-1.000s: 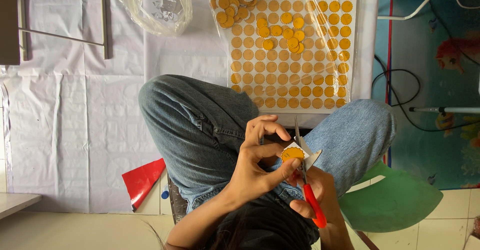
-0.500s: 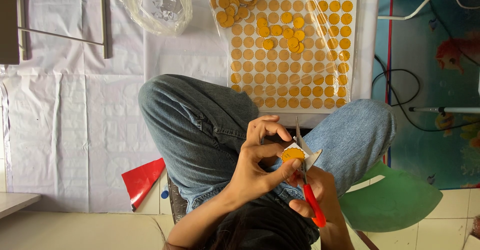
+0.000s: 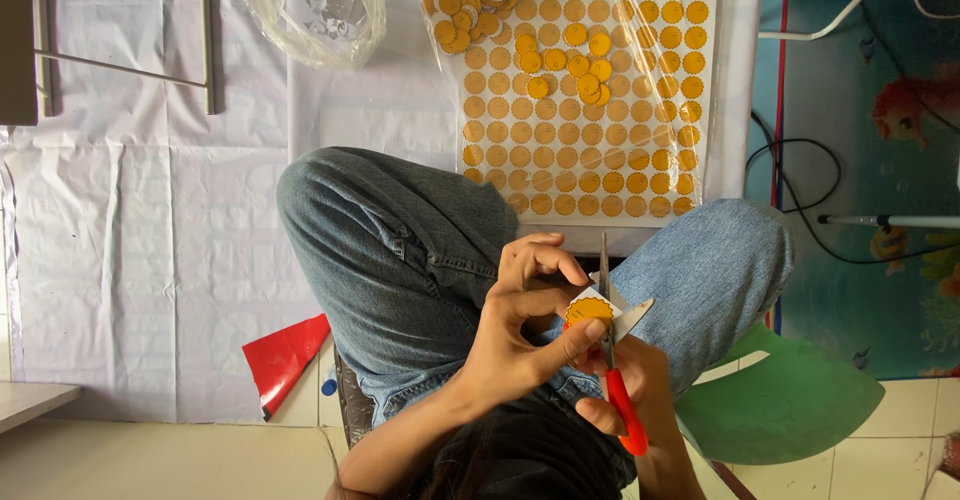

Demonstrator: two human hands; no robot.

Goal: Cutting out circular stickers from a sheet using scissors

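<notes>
My left hand (image 3: 520, 320) pinches a small orange round sticker (image 3: 589, 310) on a scrap of white backing, held above my lap. My right hand (image 3: 628, 392) grips red-handled scissors (image 3: 612, 360) whose blades straddle the scrap's edge. Both hands sit over my crossed legs in blue jeans (image 3: 400, 250). Ahead on the floor lies a sheet of orange round stickers (image 3: 590, 150) under clear plastic, with several cut-out discs (image 3: 560, 60) loose on top.
A crumpled clear plastic bag (image 3: 320, 5) lies on the white floor cover (image 3: 130, 250). A red sheet (image 3: 283, 357) is at the left of my leg, a green sheet (image 3: 790, 400) at the right. Black cables (image 3: 800, 200) run over a blue patterned mat.
</notes>
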